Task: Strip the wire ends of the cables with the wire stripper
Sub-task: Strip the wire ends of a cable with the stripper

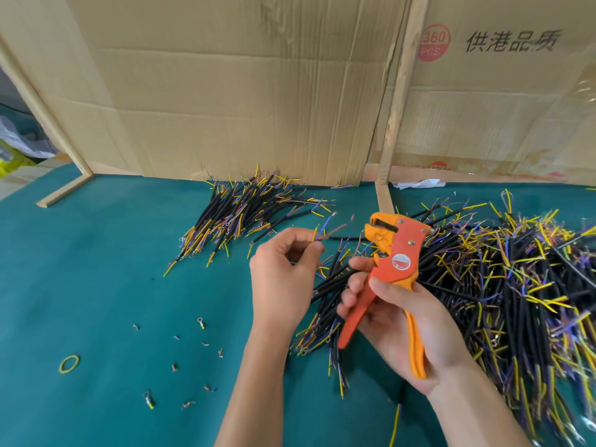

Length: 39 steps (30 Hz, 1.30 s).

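Observation:
My right hand (pixel 400 321) grips the handles of an orange wire stripper (pixel 392 269), its jaws pointing up and left with nothing between them. My left hand (pixel 283 269) pinches the thin yellow, blue and red inner wires of one cable (pixel 325 232); their ends fan out to the right, a short way left of the stripper's jaws. A big heap of black cables (pixel 503 285) with coloured ends lies on the right, partly behind my right hand. A smaller pile of cables (pixel 245 214) lies further back in the middle.
The work surface is a green mat (pixel 96 269). Cut-off bits and ring terminals (pixel 200 324) are scattered at the front left, beside a yellow rubber band (pixel 69 363). Cardboard sheets (pixel 242 91) on a wooden frame (pixel 396 101) wall off the back.

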### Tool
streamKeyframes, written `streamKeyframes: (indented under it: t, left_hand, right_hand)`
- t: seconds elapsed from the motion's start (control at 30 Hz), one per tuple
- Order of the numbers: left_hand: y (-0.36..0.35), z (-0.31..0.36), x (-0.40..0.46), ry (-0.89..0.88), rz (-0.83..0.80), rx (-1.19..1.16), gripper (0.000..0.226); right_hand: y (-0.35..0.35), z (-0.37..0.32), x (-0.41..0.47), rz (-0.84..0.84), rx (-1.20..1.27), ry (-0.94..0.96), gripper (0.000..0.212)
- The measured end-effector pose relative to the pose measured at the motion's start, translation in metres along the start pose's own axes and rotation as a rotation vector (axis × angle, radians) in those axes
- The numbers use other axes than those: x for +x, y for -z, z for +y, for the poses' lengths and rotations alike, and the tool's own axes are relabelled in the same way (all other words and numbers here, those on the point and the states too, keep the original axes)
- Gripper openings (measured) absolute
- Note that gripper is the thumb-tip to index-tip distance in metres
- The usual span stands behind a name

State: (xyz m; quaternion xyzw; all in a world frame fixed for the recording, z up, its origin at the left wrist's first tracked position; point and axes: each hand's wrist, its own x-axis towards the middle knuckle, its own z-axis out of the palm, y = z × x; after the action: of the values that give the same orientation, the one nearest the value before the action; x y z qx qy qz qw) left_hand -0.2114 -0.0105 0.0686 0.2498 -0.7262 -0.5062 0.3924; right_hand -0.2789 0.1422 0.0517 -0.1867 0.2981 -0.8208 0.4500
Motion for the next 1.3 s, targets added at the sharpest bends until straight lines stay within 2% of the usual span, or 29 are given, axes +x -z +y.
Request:
streamKeyframes:
  t: [0.1, 0.13, 0.2, 0.23, 0.27, 0.3, 0.37, 0.43, 0.5, 0.57, 0.63, 0.83, 1.0, 1.13, 1.23, 1.3]
  left_hand:
    - [-0.018, 0.022, 0.016, 0.088, 0.063, -0.161, 0.012]
    - [-0.028, 0.03, 0.022, 0.137, -0.006, -0.244, 0.014]
    - [-0.047, 0.041, 0.036, 0.194, -0.276, -0.275, 0.02]
    - [-0.053, 0.041, 0.043, 0.194, -0.408, -0.175, 0.022]
    - [-0.055, 0.038, 0.052, 0.164, -0.472, -0.022, 0.024]
    - [-0.053, 0.033, 0.061, 0.114, -0.46, 0.142, 0.026]
    - [-0.04, 0.018, 0.081, 0.023, -0.298, 0.461, 0.031]
    - [-0.021, -0.004, 0.095, 0.029, -0.185, 0.803, 0.036]
    - [-0.001, -0.031, 0.1, 0.045, -0.184, 1.105, 0.031]
    - [0.015, -0.054, 0.099, -0.002, -0.201, 1.249, 0.022]
    - [0.024, -0.064, 0.102, -0.063, -0.191, 1.298, 0.017]
    - [0.027, -0.054, 0.103, -0.063, -0.221, 1.278, 0.018]
    - [0.031, -0.03, 0.076, -0.016, -0.029, 0.878, 0.015]
    - [0.028, -0.011, 0.018, -0.053, -0.039, 0.652, 0.001]
    - [0.021, -0.003, -0.022, -0.074, -0.085, 0.588, 0.007]
    - [0.017, 0.0, -0.038, -0.086, -0.107, 0.595, 0.007]
  right_hand:
    - [0.005, -0.005, 0.001, 0.043, 0.056, 0.022, 0.06]
    - [0.006, -0.006, 0.001, 0.059, 0.083, 0.027, 0.06]
    - [0.007, -0.009, -0.001, 0.056, 0.134, 0.048, 0.063]
    - [0.008, -0.01, -0.002, 0.047, 0.149, 0.055, 0.063]
    - [0.008, -0.011, -0.003, 0.036, 0.156, 0.054, 0.062]
    - [0.008, -0.011, -0.004, 0.025, 0.159, 0.049, 0.061]
    - [0.008, -0.011, -0.004, 0.018, 0.156, 0.04, 0.064]
    - [0.007, -0.01, -0.003, 0.027, 0.148, 0.031, 0.068]
    - [0.006, -0.008, -0.002, 0.03, 0.14, 0.015, 0.07]
    - [0.003, -0.007, -0.002, 0.021, 0.126, 0.001, 0.071]
    - [0.003, -0.006, -0.001, 0.015, 0.097, -0.005, 0.07]
    - [0.001, -0.006, -0.001, 0.032, 0.046, -0.035, 0.072]
    - [0.004, -0.005, -0.002, 0.032, -0.007, -0.065, 0.056]
    - [0.005, -0.007, -0.003, 0.013, -0.042, -0.034, 0.054]
    - [0.009, -0.009, -0.004, 0.009, -0.033, 0.021, 0.052]
    - [0.012, -0.012, -0.004, -0.004, -0.036, 0.044, 0.063]
